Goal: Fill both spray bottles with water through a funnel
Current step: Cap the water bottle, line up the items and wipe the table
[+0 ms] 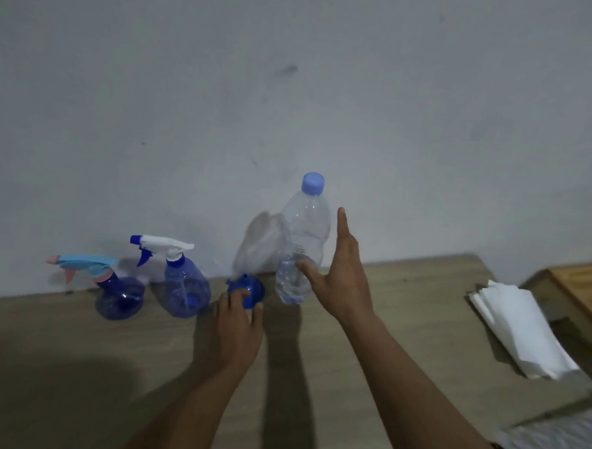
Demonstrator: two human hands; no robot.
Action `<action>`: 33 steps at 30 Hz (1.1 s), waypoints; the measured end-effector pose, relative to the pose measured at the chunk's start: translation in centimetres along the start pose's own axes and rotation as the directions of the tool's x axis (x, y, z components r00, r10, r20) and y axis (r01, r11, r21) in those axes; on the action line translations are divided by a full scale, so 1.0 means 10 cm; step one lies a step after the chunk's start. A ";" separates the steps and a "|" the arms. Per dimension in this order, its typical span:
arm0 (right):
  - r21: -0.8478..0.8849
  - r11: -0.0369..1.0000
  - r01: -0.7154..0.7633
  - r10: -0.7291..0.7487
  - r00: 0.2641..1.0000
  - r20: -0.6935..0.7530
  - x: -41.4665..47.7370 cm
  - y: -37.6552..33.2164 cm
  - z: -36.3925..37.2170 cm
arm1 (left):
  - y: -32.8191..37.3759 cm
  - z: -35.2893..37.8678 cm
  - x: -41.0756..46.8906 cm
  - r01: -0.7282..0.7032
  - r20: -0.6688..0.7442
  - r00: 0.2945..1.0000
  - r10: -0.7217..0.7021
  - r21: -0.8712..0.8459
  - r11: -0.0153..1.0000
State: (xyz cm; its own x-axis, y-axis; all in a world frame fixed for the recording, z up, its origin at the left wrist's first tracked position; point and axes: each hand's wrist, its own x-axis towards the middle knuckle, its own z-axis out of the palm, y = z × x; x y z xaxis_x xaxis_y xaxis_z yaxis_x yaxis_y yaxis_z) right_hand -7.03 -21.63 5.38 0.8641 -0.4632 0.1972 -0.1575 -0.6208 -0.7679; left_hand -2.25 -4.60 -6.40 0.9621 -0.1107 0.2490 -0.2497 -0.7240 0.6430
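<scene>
A bare grey wall backs the wooden table (74,367). Lower centre, the left hand (236,324) closes on the blue funnel (250,289); the right hand (339,278), spread open, reaches the capped water bottle (302,245). Both spray bottles (185,283) stand capped at left, so unscrewing comes next.

White paper stack (519,330) on wooden table (421,299), right side; grey wall (295,87) behind.

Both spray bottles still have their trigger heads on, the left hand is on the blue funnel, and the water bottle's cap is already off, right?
Not quite. The head view shows the water bottle with its blue cap on. The rest holds: both spray bottles keep their trigger heads, and the left hand rests on the blue funnel. The right hand is open beside the water bottle.
</scene>
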 end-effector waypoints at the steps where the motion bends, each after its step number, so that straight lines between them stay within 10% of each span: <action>1: -0.050 0.999 -0.010 0.010 1.000 -0.001 -0.07 0.03 -0.04 | 0.00 -0.02 -0.07 -0.030 0.027 0.999 0.031 -0.040 0.999; 7: -0.345 0.920 -0.184 0.185 0.982 -0.031 -0.50 0.31 -0.48 | 0.46 -0.04 -0.10 -0.231 0.234 0.932 0.278 -0.211 0.950; 15: -0.497 0.755 -0.428 0.426 0.896 -0.125 -0.92 0.89 -1.51 | 1.77 0.29 -0.10 -0.555 0.508 0.647 0.568 -0.198 0.808; 33: -0.513 0.663 -0.545 0.539 0.823 -0.177 -0.69 2.85 -2.53 | 3.66 2.52 -0.35 -0.811 0.693 0.248 0.677 -0.235 0.536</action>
State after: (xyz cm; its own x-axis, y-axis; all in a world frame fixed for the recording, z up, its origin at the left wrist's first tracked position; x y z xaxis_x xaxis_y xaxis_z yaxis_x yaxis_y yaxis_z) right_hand -29.54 -52.18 -2.45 0.5416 -0.8282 -0.1439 -0.8206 -0.4838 -0.3043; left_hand -12.01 -47.85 -2.03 0.1446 -0.9895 -0.0046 -0.9395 -0.1388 0.3131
